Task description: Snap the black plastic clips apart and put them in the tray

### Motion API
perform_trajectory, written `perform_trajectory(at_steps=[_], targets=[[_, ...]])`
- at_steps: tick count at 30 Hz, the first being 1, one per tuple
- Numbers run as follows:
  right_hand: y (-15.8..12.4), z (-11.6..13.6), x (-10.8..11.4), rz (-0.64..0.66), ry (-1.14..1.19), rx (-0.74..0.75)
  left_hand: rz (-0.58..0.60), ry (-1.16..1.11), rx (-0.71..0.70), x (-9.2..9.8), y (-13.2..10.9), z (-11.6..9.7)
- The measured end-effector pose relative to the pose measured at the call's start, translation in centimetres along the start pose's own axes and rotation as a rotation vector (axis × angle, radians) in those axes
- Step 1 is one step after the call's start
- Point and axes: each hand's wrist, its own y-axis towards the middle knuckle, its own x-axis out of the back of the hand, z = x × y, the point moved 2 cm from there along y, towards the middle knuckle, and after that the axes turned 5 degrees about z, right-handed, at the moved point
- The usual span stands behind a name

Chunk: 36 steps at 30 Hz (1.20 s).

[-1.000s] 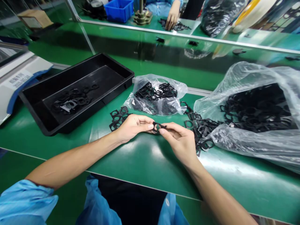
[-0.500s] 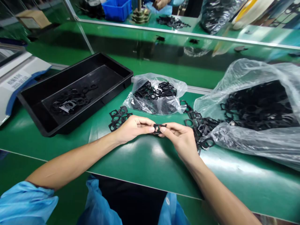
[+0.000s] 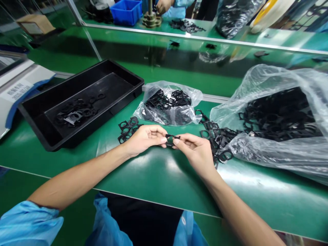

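Between my two hands, just above the green table, is a small black plastic frame with a round opening (image 3: pixel 169 145). My left hand (image 3: pixel 146 139) pinches its left side between thumb and fingers. The right side is pinched by my right hand (image 3: pixel 196 148), thumb in front. Behind my left wrist lies a small group of similar black frames (image 3: pixel 126 129), partly hidden by the hand. A loose heap of black parts (image 3: pixel 221 140) spreads beside my right hand, up to the mouth of a large clear plastic bag (image 3: pixel 271 150) full of them.
At left stands a black tray (image 3: pixel 123 89) holding several black parts and one greyish piece. A smaller clear bag (image 3: pixel 167 118) of black frames sits behind my hands. Beyond the metal rail, a co-worker's hand (image 3: pixel 164 5) is near a blue bin (image 3: pixel 126 13).
The black frame has been tilted between my fingers, so its opening shows differently. Both hands keep their pinch in nearly the same place. The view has shifted slightly.
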Motion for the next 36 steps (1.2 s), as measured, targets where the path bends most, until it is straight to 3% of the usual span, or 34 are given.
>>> perform_trajectory(at_steps=[4,10,15,21,28,36], targets=[[-0.1,-0.2,0.0,-0.003,-0.077,0.057,-0.037,0.066,-0.048,-0.2,0.0,0.0],[-0.5,-0.1,0.3,0.01,-0.212,0.122,-0.013,0.085,0.034,-0.9,-0.2,0.2],[-0.7,0.1,0.3,0.005,-0.279,0.161,-0.004,0.169,0.007,-1.2,-0.3,0.5],[-1.1,0.1,0.0,0.014,-0.315,0.165,-0.12,0.332,-0.083,-1.6,-0.8,0.6],[-1.1,0.1,0.1,0.017,-0.267,0.143,-0.061,0.147,-0.029,-1.5,-0.5,0.4],[-1.2,0.1,0.0,0.0,-0.348,0.193,-0.114,0.161,-0.042,-1.3,-0.5,0.8]])
